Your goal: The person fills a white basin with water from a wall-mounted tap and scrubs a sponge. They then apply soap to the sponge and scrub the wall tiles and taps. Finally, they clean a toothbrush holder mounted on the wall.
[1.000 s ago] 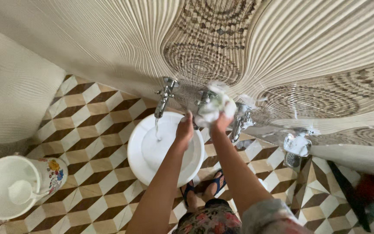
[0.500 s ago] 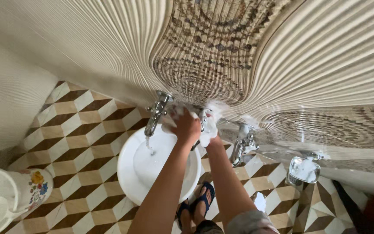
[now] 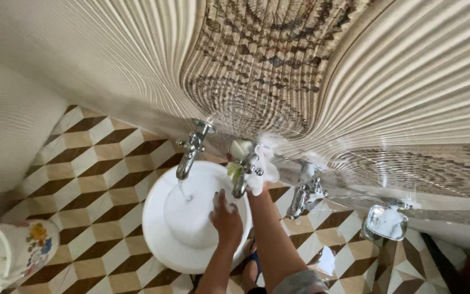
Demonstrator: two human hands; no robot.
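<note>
Hands first: left hand (image 3: 227,218) rests curled on the rim of the round white plastic basin (image 3: 161,239), at its 3 o'clock, grip lightly closed on that edge. Right hand (image 3: 257,188) is up behind the middle chrome tap (image 3: 243,174), mostly hidden; grip looks clenched on the white soapy cloth (image 3: 262,163) bunched there. Left chrome tap (image 3: 191,149) at 12 o'clock runs water into the basin. Step looks like scrubbing the tap; next calls for steady wiping pressure.
</note>
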